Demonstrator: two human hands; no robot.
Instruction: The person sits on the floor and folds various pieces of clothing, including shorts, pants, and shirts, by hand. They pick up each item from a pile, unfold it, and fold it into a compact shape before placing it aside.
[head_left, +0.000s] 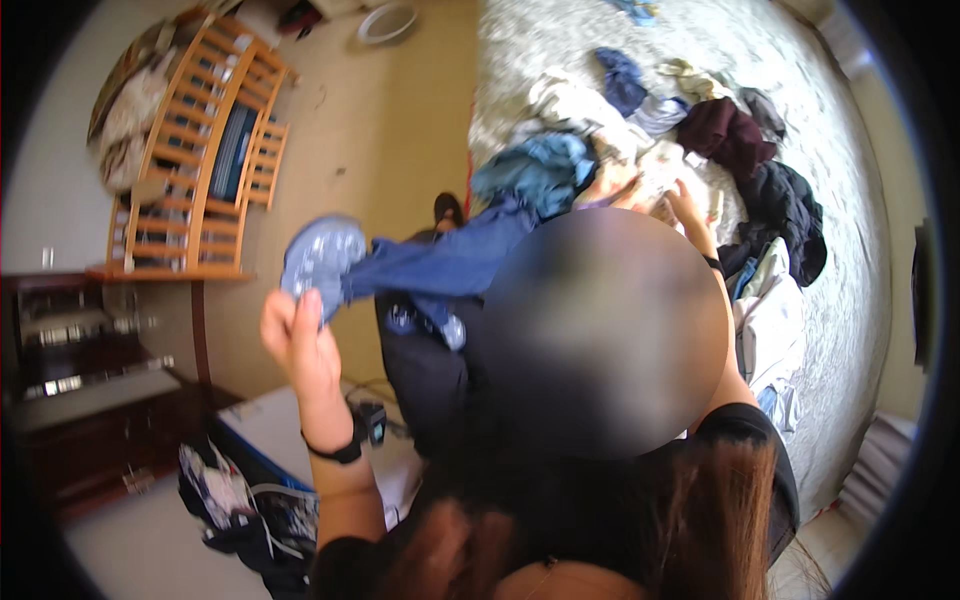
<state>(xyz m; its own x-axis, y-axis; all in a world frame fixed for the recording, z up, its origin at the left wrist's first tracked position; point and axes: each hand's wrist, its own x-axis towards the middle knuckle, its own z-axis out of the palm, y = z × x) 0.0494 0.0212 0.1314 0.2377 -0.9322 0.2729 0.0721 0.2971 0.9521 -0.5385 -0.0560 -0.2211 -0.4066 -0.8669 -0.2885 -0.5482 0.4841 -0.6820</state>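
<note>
My left hand (304, 341) is raised at the left and pinches the light, shiny end of a blue garment (442, 259). The garment stretches right from my hand, over my dark-clothed leg, to the clothes on the bed. My right hand (684, 206) lies on a pale floral cloth (664, 176) in the pile; whether its fingers grip the cloth cannot be told. Beside the floral cloth are a teal garment (532, 169) and a maroon one (724, 135). A round blurred patch hides the middle of the view and part of my right arm.
A pale patterned bedcover (832, 150) lies under the clothes, among them black (787, 217) and white (769, 322) garments. At left stand a slatted wooden crib (199, 142) and dark wooden furniture (90, 427). A white-topped box (277, 427) is by my left arm, and a basin (386, 24) is on the floor.
</note>
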